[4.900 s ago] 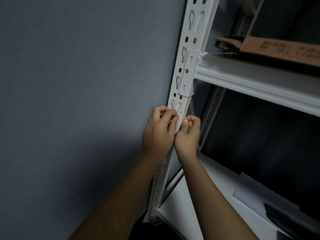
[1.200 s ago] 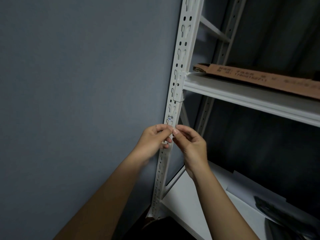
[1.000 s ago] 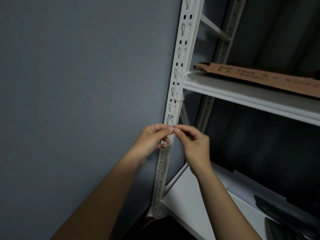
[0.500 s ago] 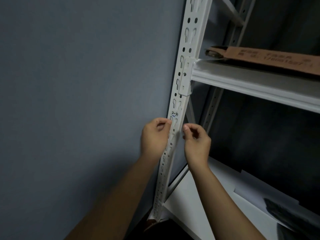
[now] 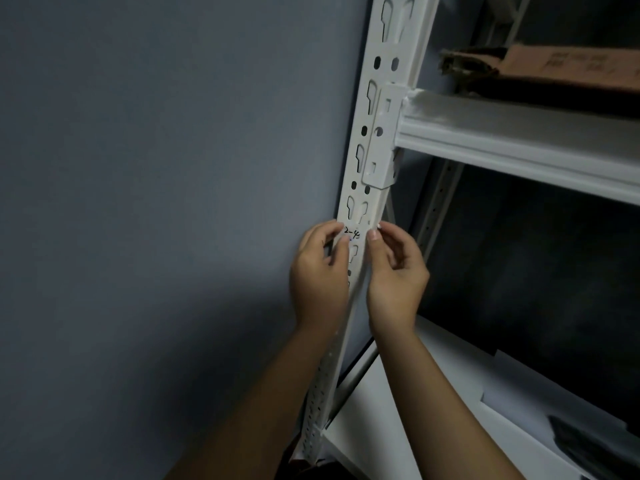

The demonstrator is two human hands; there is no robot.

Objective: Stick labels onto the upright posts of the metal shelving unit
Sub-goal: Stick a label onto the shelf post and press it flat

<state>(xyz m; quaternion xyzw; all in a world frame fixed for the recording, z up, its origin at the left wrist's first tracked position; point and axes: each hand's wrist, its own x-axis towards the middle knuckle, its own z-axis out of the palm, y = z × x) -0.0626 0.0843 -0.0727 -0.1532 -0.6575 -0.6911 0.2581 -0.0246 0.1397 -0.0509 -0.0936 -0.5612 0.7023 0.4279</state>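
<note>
A white perforated upright post (image 5: pixel 388 109) of the metal shelving unit runs from top centre down to the lower shelf. A small clear label (image 5: pixel 352 233) with black handwriting lies across the post's front face, below the shelf bracket. My left hand (image 5: pixel 320 275) is on the post's left side, its thumb pressing the label's left end. My right hand (image 5: pixel 394 271) is on the post's right side, fingertips curled at the label's right end. The label's edges are hidden under my fingers.
A grey wall (image 5: pixel 156 202) fills the left. A white shelf beam (image 5: pixel 519 143) carries a brown cardboard piece (image 5: pixel 561 69). The lower white shelf (image 5: pixel 388 420) holds a white sheet (image 5: pixel 554 403) and a dark object (image 5: pixel 595 445). A rear post (image 5: pixel 438 209) stands behind.
Both hands have risen along the post and spread from its front to either side of it, level with the handwritten label. The view has closed in on the post.
</note>
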